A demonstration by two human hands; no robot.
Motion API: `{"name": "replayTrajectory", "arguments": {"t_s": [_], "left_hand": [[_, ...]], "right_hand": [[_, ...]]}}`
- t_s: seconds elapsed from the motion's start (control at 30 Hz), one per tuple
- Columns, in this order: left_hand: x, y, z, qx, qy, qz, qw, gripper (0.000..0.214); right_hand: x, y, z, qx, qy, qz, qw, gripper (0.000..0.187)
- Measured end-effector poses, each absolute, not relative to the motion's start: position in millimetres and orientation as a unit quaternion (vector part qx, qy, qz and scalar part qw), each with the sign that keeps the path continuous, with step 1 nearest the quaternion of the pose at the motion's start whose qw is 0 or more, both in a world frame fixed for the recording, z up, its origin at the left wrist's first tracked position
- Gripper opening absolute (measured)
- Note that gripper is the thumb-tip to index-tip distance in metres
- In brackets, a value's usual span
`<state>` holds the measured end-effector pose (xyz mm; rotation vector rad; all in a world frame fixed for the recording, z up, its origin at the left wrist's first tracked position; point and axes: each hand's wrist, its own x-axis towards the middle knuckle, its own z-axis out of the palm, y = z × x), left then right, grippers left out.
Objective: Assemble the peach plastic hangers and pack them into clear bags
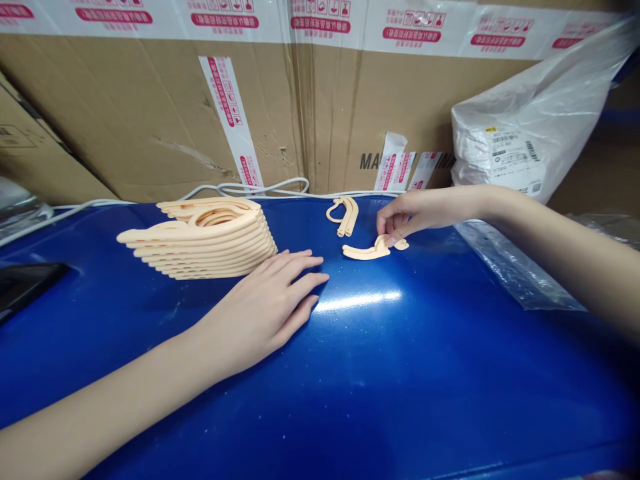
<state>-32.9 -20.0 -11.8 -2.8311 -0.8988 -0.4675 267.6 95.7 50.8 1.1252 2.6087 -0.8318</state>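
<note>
My right hand (407,212) pinches a small cream plastic folding hanger (367,252) that lies low over the blue tabletop; its thumb and fingers cover part of the piece. Just behind and left of it, another cream folding hanger (349,217) lies folded, its hook loop turned leftward. My left hand (280,297) rests palm down on the table with fingers stretched out, holding nothing. Its fingertips are close by the right end of a neat stack of several cream hangers (205,250); whether they touch cannot be told.
Large cardboard boxes (150,107) stand along the back of the blue table (375,387). A white cable (240,190) runs along the rear edge. A dark flat device (30,283) lies at far left. On the right sits a plastic-wrapped package (505,153), with clear film (520,273) spread before it.
</note>
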Motion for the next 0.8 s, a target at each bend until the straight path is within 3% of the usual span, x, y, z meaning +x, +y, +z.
{"name": "replayTrajectory", "arguments": {"t_s": [0.2,0.4,0.6,0.7,0.8], "left_hand": [[-33.1,-20.2,-12.6,-0.94,-0.291,-0.16,0.073,0.035],[-33.4,-20.5,-11.9,-0.94,-0.292,-0.161,0.072,0.035],[-31.4,-19.5,-11.8,-0.939,-0.292,-0.164,0.079,0.034],[-30.2,-20.5,-11.6,-0.935,-0.299,-0.17,0.086,0.035],[-29.5,-20.7,-10.9,-0.933,-0.305,-0.167,0.092,0.036]], "right_hand": [[264.4,90.9,54.6,0.388,0.869,-0.281,0.125,0.041],[264.4,85.7,61.5,0.404,0.869,-0.255,0.129,0.035],[239.6,84.8,52.1,0.379,0.923,-0.042,-0.059,0.034],[215.6,92.1,38.5,0.383,0.917,0.092,-0.054,0.033],[196.4,102.4,28.1,0.372,0.922,0.101,-0.047,0.027]]}}
